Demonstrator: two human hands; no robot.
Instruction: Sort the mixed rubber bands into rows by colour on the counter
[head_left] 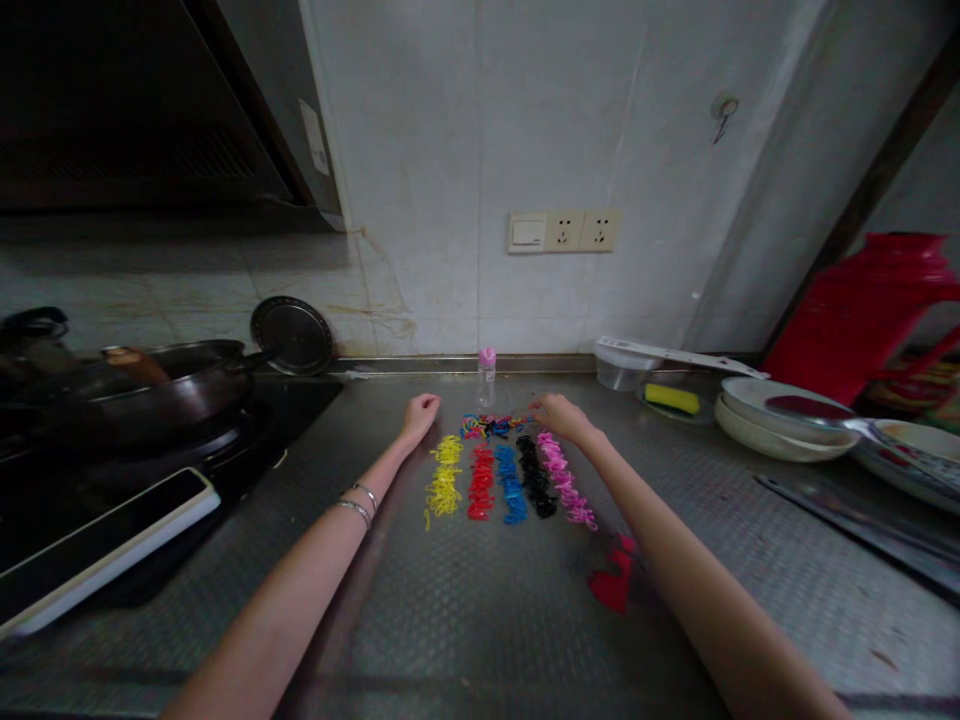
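Note:
Small rubber bands lie on the metal counter in colour rows: yellow bands (445,478), red bands (481,483), blue bands (511,485), black bands (537,477) and pink bands (567,480). Behind these rows is a mixed-colour pile of bands (495,427). My left hand (421,416) is closed just left of the pile, above the yellow row; its curled fingers hide whatever is inside. At the pile's right end, the fingertips of my right hand (559,415) are drawn together, and anything between them is too small to make out. A clear bottle with a pink cap (487,378) stands upright behind the pile.
On the left are a stove with a pan (180,390) and a white-edged device (112,545). To the right stand a plastic container (624,372), a yellow sponge (672,399), stacked bowls (780,425), a long dark utensil (847,525) and a red jug (862,310).

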